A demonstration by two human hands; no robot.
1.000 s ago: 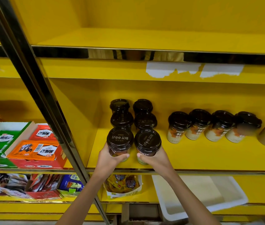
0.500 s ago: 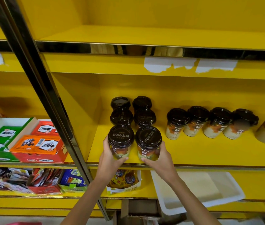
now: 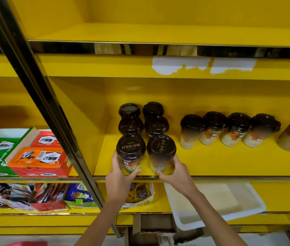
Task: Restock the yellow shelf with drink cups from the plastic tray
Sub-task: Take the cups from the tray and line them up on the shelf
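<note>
Gripping the left cup [image 3: 130,153] low on its body with the left grip [image 3: 121,176], fingers wrapping round the front, thumb lying up the left side. Gripping the right cup [image 3: 161,153] the same way with the right grip [image 3: 177,173], curling round its lower right side. Holding both upright, side by side and almost touching, dark lids standing above the grips, at the front edge of the shelf [image 3: 211,164]; not showing whether the bases are touching it. Lining them up just in front of four more cups [image 3: 130,126], standing two by two behind. Leaving a gap before a row of cups [image 3: 213,128] further right. Reaching over the white tray [image 3: 217,206], lying one shelf lower under the right forearm. Keeping well right of the snack boxes [image 3: 34,157] beyond the dark post [image 3: 52,112].
</note>
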